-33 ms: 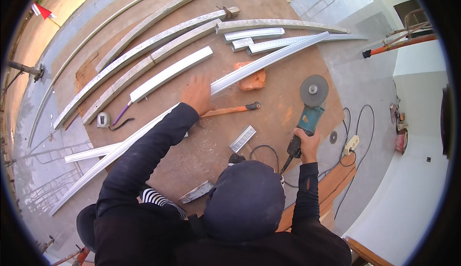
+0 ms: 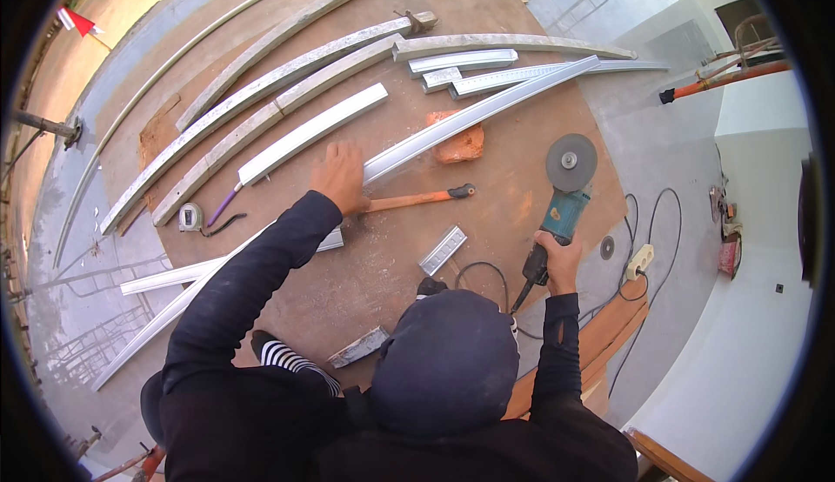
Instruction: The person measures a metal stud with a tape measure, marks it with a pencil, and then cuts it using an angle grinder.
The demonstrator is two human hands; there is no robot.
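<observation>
While the right hand (image 2: pixel 558 256) grips the angle grinder (image 2: pixel 566 210), its disc (image 2: pixel 584 162) beyond that grip, the left hand (image 2: pixel 340 177) lies across the long white strip (image 2: pixel 487 118), whether clasping it I cannot tell; a hammer (image 2: pixel 417 198) lies just rightward.

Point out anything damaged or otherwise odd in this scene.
The right sleeve has an open slit partway along it, perhaps a tear. The grinder in the right hand shows no visible guard around its disc, leaving it looking exposed.
</observation>
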